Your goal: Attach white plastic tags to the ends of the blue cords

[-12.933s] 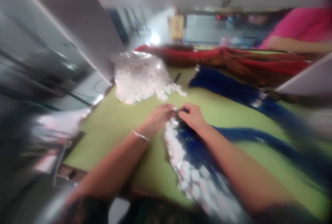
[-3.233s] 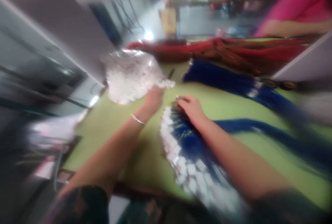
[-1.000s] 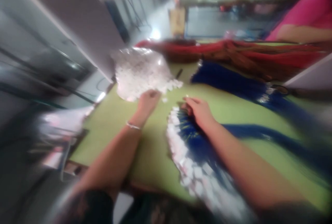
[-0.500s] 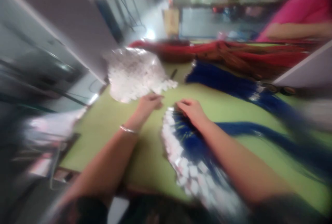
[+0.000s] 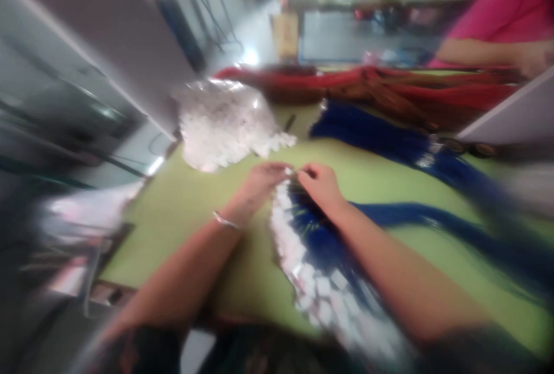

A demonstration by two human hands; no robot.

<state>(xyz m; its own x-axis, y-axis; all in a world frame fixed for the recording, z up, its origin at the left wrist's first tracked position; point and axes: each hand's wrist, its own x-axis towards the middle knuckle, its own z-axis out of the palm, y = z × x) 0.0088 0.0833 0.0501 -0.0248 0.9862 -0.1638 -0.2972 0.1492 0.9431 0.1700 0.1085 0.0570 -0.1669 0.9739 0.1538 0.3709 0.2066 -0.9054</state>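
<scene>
My left hand is closed in a pinch on a small white connector, just left of my right fingertips. My right hand is also closed, its thumb and finger pressed together at the top end of a fan of blue wires; the piece between them looks like a blue wire end, though blur hides it. A curved row of white connectors runs along the left ends of these wires toward my body. Beyond my left hand lies a clear plastic bag of loose white connectors, several spilling at its mouth.
The green tabletop carries another blue wire bundle, tied near its right part. Red and brown wire bundles lie across the back. Dark rings sit at the right by a pale post. A person in a pink sleeve is across the table.
My left hand has moved right, from near the bag to my right fingertips, and a white connector shows in its pinch. My right hand has barely moved.
</scene>
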